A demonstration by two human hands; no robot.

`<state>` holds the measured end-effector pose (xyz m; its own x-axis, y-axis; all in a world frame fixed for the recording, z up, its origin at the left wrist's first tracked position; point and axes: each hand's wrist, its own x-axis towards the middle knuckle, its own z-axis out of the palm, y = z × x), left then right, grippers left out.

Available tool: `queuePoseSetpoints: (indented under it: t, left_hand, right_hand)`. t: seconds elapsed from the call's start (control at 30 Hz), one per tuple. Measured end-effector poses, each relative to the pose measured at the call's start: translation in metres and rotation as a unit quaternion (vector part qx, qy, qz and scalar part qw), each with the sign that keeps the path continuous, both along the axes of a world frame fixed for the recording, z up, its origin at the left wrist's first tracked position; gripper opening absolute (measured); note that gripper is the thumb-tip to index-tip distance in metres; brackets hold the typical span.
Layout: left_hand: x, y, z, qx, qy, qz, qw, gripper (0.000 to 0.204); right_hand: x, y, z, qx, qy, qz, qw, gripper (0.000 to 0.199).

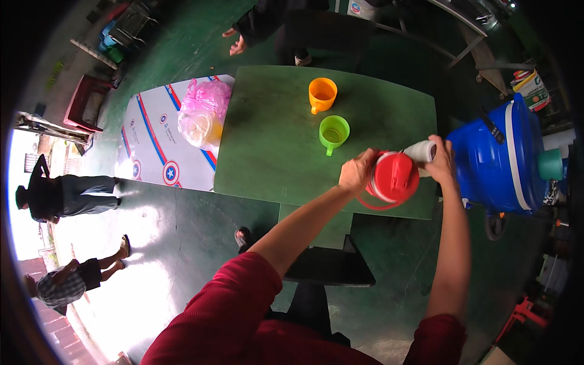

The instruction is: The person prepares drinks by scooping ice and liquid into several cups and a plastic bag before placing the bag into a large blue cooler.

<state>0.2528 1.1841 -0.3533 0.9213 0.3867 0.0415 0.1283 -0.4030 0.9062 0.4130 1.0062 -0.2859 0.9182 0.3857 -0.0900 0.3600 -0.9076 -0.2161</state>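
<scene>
A red lidded jug (394, 176) with a loop handle is held over the right side of the green table (267, 164). My left hand (358, 172) is closed around its left side. On the other side, my right hand (443, 163) grips a pale grey-white cylinder (418, 151) with a round end, lying sideways close against the jug; its exact kind I cannot make out. Left of the jug stands a green mug (334, 131), with an orange mug (322, 93) farther back. Both mugs look upright and have their handles toward me.
A big blue cooler (496, 158) stands right of the table, a teal cup (550, 164) at its far side. Pink and white plastic bags (204, 112) lie on a patterned board (152, 134) at left. A black seat (340, 267) is before me. Other people stand around.
</scene>
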Motion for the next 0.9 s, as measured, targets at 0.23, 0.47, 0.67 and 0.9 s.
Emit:
queuePoseSetpoints:
  t: [0.23,0.47,0.67,0.9]
  left_hand:
    - [-0.095,0.094,0.011,-0.02,-0.079,-0.177,0.981,0.026]
    - [-0.18,0.232,0.023,-0.018,-0.077,-0.093,0.993,0.02]
    - [-0.187,0.301,0.008,-0.046,-0.041,0.059,0.996,0.019]
    - [-0.153,0.316,-0.012,-0.021,-0.095,0.166,0.981,0.021]
  right_hand:
    - [-0.12,0.055,0.022,0.005,0.031,0.005,0.999,0.078]
    - [-0.223,0.176,0.019,0.018,0.056,-0.01,0.998,0.079]
    - [-0.232,0.253,0.0,0.054,0.019,0.029,0.998,0.078]
    - [-0.223,0.291,0.011,-0.002,0.037,0.013,0.999,0.085]
